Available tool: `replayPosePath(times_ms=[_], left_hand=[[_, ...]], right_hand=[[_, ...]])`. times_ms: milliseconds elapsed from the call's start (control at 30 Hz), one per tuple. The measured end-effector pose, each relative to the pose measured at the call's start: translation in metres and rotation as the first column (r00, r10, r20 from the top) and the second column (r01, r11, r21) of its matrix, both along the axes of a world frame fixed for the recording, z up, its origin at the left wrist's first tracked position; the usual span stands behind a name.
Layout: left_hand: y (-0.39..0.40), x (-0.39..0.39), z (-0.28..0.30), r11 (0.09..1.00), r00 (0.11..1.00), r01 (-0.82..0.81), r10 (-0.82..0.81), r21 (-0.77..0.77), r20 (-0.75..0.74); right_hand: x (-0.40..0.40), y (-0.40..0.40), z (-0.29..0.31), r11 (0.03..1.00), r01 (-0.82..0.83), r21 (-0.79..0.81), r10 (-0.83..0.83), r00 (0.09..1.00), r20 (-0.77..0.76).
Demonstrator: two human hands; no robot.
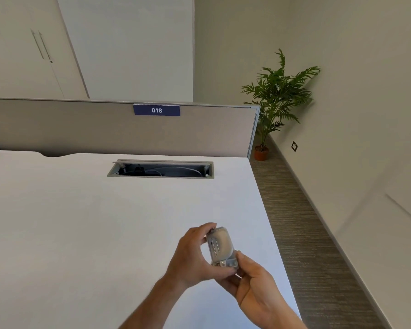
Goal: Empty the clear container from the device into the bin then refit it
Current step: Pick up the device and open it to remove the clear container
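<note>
The container (221, 248) is being held in the air above the near right part of the desk (81, 222), gripped by both hands. It is standing roughly upright, tilted a little, with a pale rounded part showing through its clear wall and a small fitting at its lower end. The left hand (192, 257) is curling round its left side, thumb reaching over the top and fingers pressing under the base. The right hand (254, 286) is cupping it from below and behind, thumb pinching the lower right corner; its other fingers are hidden behind the container, so I cannot tell how they are lying.

No bin and no separate device are showing anywhere around the desk, so I cannot tell whether the container is full or already emptied. Judging by the two-handed grip at the lower end, the person seems to be working the container apart from, or back onto, its fitting. The next move probably calls for steadying the body with the left hand while the right works the base, keeping the container upright so nothing spills onto the desk.
</note>
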State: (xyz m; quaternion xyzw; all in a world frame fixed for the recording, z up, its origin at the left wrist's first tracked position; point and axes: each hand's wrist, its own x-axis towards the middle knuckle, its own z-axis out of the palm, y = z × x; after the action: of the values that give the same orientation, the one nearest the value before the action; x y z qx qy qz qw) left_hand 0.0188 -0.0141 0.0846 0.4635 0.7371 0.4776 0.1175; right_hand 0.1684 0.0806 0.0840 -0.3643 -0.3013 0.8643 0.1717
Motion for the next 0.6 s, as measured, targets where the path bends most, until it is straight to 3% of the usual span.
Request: replayPosePath(times_ms=[433,600], left_hand=[[0.0,0.0,0.004,0.999,0.999,0.01,-0.012,0.032,0.046],[0.001,0.001,0.002,1.0,0.999,0.029,-0.028,0.007,-0.025]], right_hand=[[0.002,0.0,0.011,1.0,0.002,-0.029,-0.004,0.999,-0.051],[0.002,0.004,0.015,0.99,-0.001,0.144,-0.001,1.0,0.015]])
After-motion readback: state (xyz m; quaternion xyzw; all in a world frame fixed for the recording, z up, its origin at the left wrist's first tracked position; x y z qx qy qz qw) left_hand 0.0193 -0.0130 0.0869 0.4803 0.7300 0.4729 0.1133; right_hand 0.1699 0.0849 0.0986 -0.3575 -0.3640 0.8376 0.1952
